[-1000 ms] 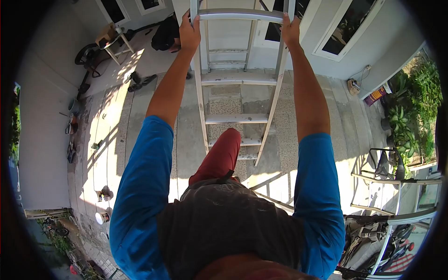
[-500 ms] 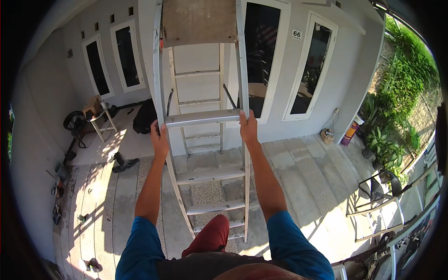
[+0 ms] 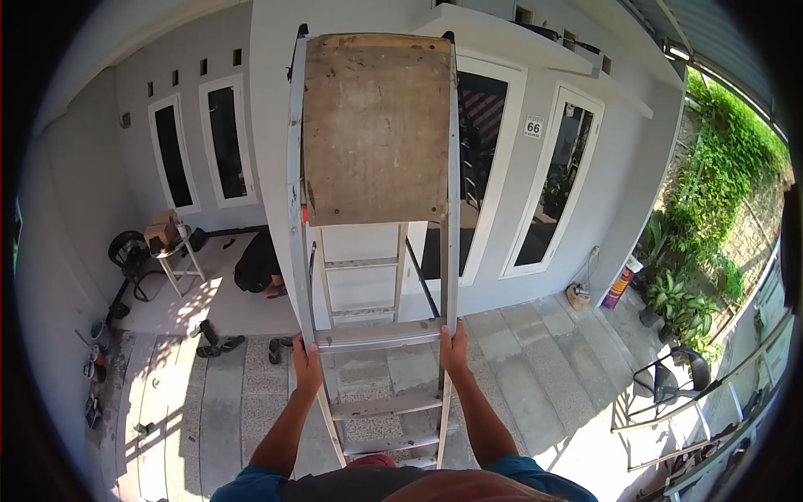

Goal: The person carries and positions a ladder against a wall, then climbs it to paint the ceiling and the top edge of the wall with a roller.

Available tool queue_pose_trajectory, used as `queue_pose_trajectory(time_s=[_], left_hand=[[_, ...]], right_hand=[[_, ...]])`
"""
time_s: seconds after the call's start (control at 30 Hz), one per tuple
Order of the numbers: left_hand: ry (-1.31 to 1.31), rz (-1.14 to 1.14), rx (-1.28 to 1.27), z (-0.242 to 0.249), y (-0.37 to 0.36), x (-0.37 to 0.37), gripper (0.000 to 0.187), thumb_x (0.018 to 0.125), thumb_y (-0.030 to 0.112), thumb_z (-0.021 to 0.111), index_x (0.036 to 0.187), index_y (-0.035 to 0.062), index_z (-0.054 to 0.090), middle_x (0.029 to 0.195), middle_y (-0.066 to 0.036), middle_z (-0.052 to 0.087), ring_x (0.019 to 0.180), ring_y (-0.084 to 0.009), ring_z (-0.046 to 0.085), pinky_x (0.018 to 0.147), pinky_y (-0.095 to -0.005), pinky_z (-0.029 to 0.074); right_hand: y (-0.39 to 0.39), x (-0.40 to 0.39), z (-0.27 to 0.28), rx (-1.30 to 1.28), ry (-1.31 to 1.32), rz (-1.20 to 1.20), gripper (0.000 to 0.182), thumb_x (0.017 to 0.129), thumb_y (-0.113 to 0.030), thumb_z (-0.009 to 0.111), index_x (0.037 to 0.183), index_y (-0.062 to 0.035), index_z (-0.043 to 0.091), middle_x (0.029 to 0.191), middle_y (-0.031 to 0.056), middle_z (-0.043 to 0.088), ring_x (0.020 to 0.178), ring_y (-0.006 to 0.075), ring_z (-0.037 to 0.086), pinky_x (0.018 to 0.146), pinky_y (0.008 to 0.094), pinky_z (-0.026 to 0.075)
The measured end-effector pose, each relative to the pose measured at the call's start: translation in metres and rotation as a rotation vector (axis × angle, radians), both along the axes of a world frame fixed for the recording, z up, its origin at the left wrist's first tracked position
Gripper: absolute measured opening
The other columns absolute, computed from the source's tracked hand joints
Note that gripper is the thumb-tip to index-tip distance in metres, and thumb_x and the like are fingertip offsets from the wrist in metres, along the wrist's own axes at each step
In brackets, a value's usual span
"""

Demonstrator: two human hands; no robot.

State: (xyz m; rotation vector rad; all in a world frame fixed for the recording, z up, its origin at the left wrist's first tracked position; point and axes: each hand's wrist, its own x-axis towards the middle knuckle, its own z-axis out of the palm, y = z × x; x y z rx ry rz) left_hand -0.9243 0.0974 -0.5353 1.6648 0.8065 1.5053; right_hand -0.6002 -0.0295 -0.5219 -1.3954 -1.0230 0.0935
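An aluminium stepladder (image 3: pixel 381 336) stands upright in front of me, with a worn wooden board (image 3: pixel 376 130) across its top part. My left hand (image 3: pixel 306 365) is wrapped round the left side rail, at the height of a wide step. On the right side rail, level with the same step, my right hand (image 3: pixel 453 348) is closed. More steps show below my hands, and the rear frame of the ladder shows behind them. A bit of red clothing (image 3: pixel 372 460) is at the bottom, over the lower steps.
Behind the ladder is a grey wall with windows and a number plate (image 3: pixel 533 126). A small table (image 3: pixel 186 251) with a box stands left, near a person in black (image 3: pixel 258 263) crouching. Sandals (image 3: pixel 219 345) lie on the paving. A black chair (image 3: pixel 669 381) and plants stand right.
The view has tilted up, so the ladder and both hands appear lower and the whole wooden board shows. Both hands still grip the rails. More of the dark figure at left is visible.
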Motion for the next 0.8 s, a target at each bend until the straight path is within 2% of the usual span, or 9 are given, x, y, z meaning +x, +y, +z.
queue_pose_trajectory(time_s=[0.13, 0.2, 0.23, 0.4, 0.47, 0.53, 0.6, 0.7, 0.8], left_hand=[[-0.055, 0.014, 0.134, 0.006, 0.013, -0.007, 0.034, 0.102, 0.031, 0.041, 0.111, -0.0002, 0.051, 0.089, -0.005, 0.055, 0.084, -0.0116, 0.049, 0.077, -0.0287, 0.042], [0.003, -0.114, -0.040, 0.007, 0.023, -0.021, 0.043, 0.103, 0.042, 0.037, 0.099, 0.0028, 0.054, 0.077, 0.000, 0.052, 0.072, -0.0097, 0.046, 0.064, -0.0280, 0.038], [-0.084, -0.107, -0.053, 0.007, 0.025, -0.016, 0.050, 0.102, 0.049, 0.034, 0.092, 0.0044, 0.054, 0.067, 0.001, 0.047, 0.061, -0.0093, 0.042, 0.056, -0.0294, 0.033], [0.122, 0.000, 0.035, 0.021, 0.025, -0.017, 0.055, 0.102, 0.052, 0.031, 0.090, 0.0032, 0.054, 0.062, -0.006, 0.046, 0.059, -0.0132, 0.044, 0.055, -0.0330, 0.035], [0.117, 0.053, 0.050, 0.012, 0.028, -0.015, 0.056, 0.102, 0.051, 0.031, 0.093, 0.0014, 0.055, 0.064, -0.010, 0.048, 0.060, -0.0178, 0.047, 0.057, -0.0368, 0.038], [0.133, 0.068, 0.063, 0.025, 0.025, -0.013, 0.057, 0.102, 0.051, 0.030, 0.096, 0.0005, 0.056, 0.065, -0.012, 0.049, 0.061, -0.0200, 0.049, 0.058, -0.0387, 0.039], [0.153, 0.083, 0.055, 0.032, 0.017, -0.012, 0.058, 0.101, 0.051, 0.030, 0.099, -0.0004, 0.056, 0.066, -0.014, 0.050, 0.062, -0.0222, 0.051, 0.059, -0.0406, 0.039], [0.089, 0.197, -0.021, 0.018, 0.017, -0.001, 0.059, 0.102, 0.048, 0.028, 0.100, -0.0022, 0.058, 0.068, -0.017, 0.053, 0.064, -0.0236, 0.053, 0.059, -0.0417, 0.040], [0.054, 0.392, 0.095, 0.015, 0.016, 0.015, 0.056, 0.101, 0.043, 0.029, 0.096, -0.0039, 0.059, 0.061, -0.017, 0.048, 0.054, -0.0255, 0.046, 0.052, -0.0423, 0.034]], right_hand=[[-0.001, 0.004, -0.003, -0.015, 0.009, 0.035, 0.033, 0.095, -0.018, 0.054, 0.119, 0.0040, 0.051, 0.086, 0.0160, 0.062, 0.077, 0.0260, 0.060, 0.072, 0.0376, 0.049], [-0.002, 0.011, -0.003, -0.009, 0.000, 0.056, 0.033, 0.095, -0.019, 0.054, 0.119, 0.0033, 0.051, 0.088, 0.0166, 0.063, 0.078, 0.0264, 0.061, 0.072, 0.0382, 0.049], [-0.006, 0.016, 0.000, -0.146, -0.003, 0.076, 0.034, 0.095, -0.021, 0.055, 0.119, 0.0022, 0.052, 0.092, 0.0178, 0.064, 0.081, 0.0270, 0.063, 0.073, 0.0389, 0.050], [-0.018, 0.039, 0.033, -0.408, -0.035, 0.190, 0.041, 0.094, -0.029, 0.060, 0.123, -0.0002, 0.054, 0.102, 0.0182, 0.068, 0.092, 0.0288, 0.067, 0.079, 0.0390, 0.051], [-0.018, 0.061, 0.058, -0.551, -0.021, 0.493, 0.040, 0.097, -0.031, 0.057, 0.124, -0.0007, 0.056, 0.098, 0.0119, 0.068, 0.090, 0.0225, 0.065, 0.082, 0.0363, 0.049], [-0.011, 0.101, 0.110, -0.964, -0.003, 0.665, 0.042, 0.098, -0.030, 0.056, 0.129, -0.0018, 0.054, 0.100, 0.0124, 0.069, 0.097, 0.0243, 0.067, 0.087, 0.0380, 0.050], [0.001, 0.122, 0.195, -0.752, -0.078, 0.727, 0.038, 0.099, -0.026, 0.055, 0.130, -0.0023, 0.053, 0.102, 0.0125, 0.069, 0.102, 0.0239, 0.066, 0.090, 0.0382, 0.050], [0.032, 0.130, 0.319, -0.114, -0.156, 0.534, 0.035, 0.100, -0.020, 0.055, 0.126, 0.0029, 0.051, 0.099, 0.0108, 0.066, 0.098, 0.0202, 0.064, 0.091, 0.0348, 0.050], [0.077, 0.122, 0.434, 0.353, -0.319, 0.427, 0.036, 0.101, -0.030, 0.054, 0.120, -0.0003, 0.057, 0.099, 0.0083, 0.067, 0.098, 0.0174, 0.063, 0.085, 0.0317, 0.049]])
